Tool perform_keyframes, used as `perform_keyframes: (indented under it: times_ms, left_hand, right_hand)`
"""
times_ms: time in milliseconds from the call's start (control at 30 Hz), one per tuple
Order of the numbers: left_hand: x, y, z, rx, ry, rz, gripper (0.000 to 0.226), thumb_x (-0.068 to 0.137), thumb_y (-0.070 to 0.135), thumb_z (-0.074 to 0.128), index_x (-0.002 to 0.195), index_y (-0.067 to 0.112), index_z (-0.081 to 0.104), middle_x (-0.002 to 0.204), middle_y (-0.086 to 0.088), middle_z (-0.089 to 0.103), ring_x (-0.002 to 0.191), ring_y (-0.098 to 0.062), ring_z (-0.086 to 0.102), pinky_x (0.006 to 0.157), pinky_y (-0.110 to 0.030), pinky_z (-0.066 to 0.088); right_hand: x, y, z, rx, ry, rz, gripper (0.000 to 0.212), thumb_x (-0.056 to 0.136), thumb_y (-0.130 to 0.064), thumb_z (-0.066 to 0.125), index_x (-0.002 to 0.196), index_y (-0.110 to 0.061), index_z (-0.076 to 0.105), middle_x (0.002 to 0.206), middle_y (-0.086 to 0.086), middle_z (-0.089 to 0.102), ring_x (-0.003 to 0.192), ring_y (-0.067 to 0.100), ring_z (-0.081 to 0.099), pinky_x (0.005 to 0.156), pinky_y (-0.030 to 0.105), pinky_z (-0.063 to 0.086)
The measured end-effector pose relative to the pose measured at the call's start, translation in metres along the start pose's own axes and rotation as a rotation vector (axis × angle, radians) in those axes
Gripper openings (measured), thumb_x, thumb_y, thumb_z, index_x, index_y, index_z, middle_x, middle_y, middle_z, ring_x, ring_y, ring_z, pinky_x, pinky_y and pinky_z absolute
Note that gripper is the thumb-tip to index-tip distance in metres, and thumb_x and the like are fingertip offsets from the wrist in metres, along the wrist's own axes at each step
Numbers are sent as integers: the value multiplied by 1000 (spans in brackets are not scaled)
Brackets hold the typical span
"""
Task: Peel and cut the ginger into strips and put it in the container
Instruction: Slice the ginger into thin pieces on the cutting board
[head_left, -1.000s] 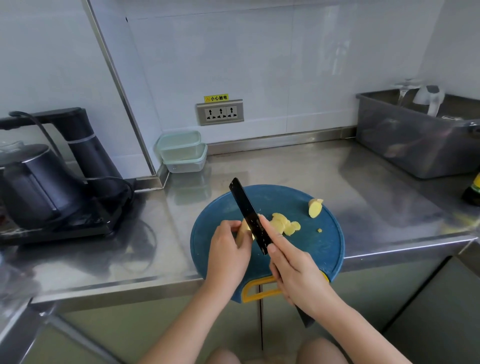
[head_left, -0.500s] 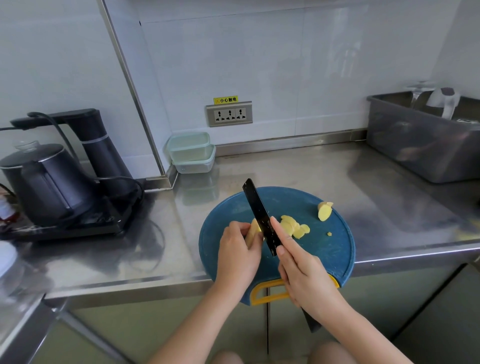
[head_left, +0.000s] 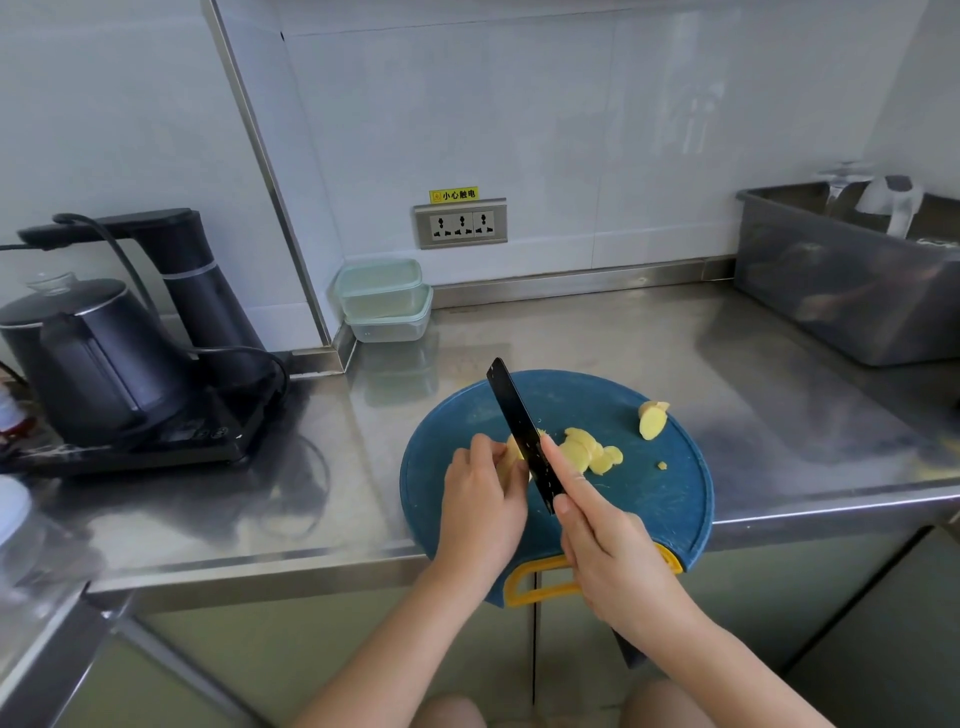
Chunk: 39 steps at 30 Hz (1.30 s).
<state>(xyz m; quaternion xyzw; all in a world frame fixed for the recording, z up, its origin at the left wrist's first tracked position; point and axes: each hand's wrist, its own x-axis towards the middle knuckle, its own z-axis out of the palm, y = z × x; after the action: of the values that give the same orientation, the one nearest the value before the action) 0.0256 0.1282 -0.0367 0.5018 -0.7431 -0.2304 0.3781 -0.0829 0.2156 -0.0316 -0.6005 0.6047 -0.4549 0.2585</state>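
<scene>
Nearest, the right hand (head_left: 618, 561) wraps its fingers round the handle of the black knife (head_left: 524, 436), index finger laid straight along the spine. Beside it, the left hand (head_left: 483, 504) curls its fingertips over the ginger stub (head_left: 514, 452), holding it on the blue cutting board (head_left: 665, 499) against the blade's left face.

That is the main risk. The stub is small and the left fingertips sit right beside the blade, so a slip on the cut face could bring the edge onto a knuckle. The board's near rim also overhangs the counter edge below both wrists, so hard downward pressure there could tip or skate it.

Just right of the right index fingertip lies a fanned pile of slices (head_left: 592, 452). These are rounds, not strips, and stacked rounds tend to slide under a second cut. Farther right sits 1 uncut chunk (head_left: 652, 418).

Well beyond both hands, 2 stacked containers (head_left: 384, 301) stand by the wall. Carrying strips that far could scatter them.
</scene>
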Motion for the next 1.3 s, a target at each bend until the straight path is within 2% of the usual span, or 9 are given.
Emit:
perform_keyframes:
  times_ms: [233, 367, 500, 600, 767, 900, 1033, 1200, 1300]
  left_hand:
    - [-1, 1, 0, 84, 7, 41, 16, 97, 30, 46, 103, 16, 45, 96, -1, 48, 89, -15, 47, 71, -23, 39]
    - [0, 2, 0, 109, -12, 29, 18, 97, 30, 45, 105, 15, 45, 94, 0, 45, 88, -15, 44, 69, -22, 36]
    - [-1, 3, -1, 117, -25, 15, 20, 96, 31, 46, 107, 14, 45, 96, 0, 44, 90, -16, 44, 71, -24, 37]
    - [-1, 5, -2, 93, -41, -10, 24, 96, 29, 47, 112, 11, 45, 103, -5, 48, 95, -20, 46, 77, -27, 40]
    - [0, 5, -4, 27, -88, -59, 33, 96, 32, 47, 122, 12, 46, 113, -5, 48, 104, -19, 46, 87, -29, 41]
    - [-2, 5, -4, 60, -75, -33, 28, 97, 30, 45, 117, 11, 47, 106, -5, 48, 100, -20, 47, 83, -29, 42]
    - [-2, 4, -4, 94, -70, -7, 23, 96, 25, 46, 113, 10, 46, 101, -5, 45, 96, -21, 44, 80, -29, 39]
    - [-3, 5, -4, 77, -80, -29, 16, 97, 26, 47, 107, 14, 44, 97, -1, 41, 94, -17, 41, 76, -26, 35]
    - [-3, 6, -5, 51, -75, -47, 11, 97, 25, 46, 104, 16, 43, 97, -1, 43, 94, -17, 42, 76, -25, 35]
  right_hand:
    - [6, -12, 1, -60, 18, 88, 52, 103, -27, 34, 124, -72, 19, 55, -9, 42, 48, 5, 36, 49, 24, 34]
    - [15, -22, 1, -164, -33, 115, 49, 104, -27, 31, 141, -57, 19, 63, -2, 49, 43, 4, 39, 45, 17, 34]
    - [22, -29, 4, -246, -57, 118, 50, 104, -27, 29, 149, -47, 16, 80, 8, 61, 50, 8, 44, 48, 22, 39]
    - [18, -30, 1, -251, -61, 137, 50, 104, -28, 29, 148, -48, 14, 69, 4, 52, 48, 8, 40, 43, 18, 34]
    - [-9, -28, 0, -247, -57, 157, 53, 104, -26, 31, 146, -52, 13, 64, -2, 46, 49, 6, 35, 49, 21, 35]
    - [-5, -29, 2, -238, -58, 170, 51, 104, -27, 30, 145, -53, 15, 69, -1, 49, 51, 7, 37, 50, 22, 36]
    - [6, -34, 3, -222, -74, 224, 50, 104, -28, 29, 145, -53, 16, 74, 1, 53, 48, 7, 41, 42, 19, 36]
    - [40, -40, 4, -216, -73, 200, 47, 104, -22, 29, 148, -37, 26, 68, -6, 45, 50, 6, 41, 38, 13, 34]
    - [48, -41, 4, -213, -69, 194, 46, 102, -24, 31, 146, -34, 32, 66, -7, 44, 48, 7, 45, 39, 16, 34]
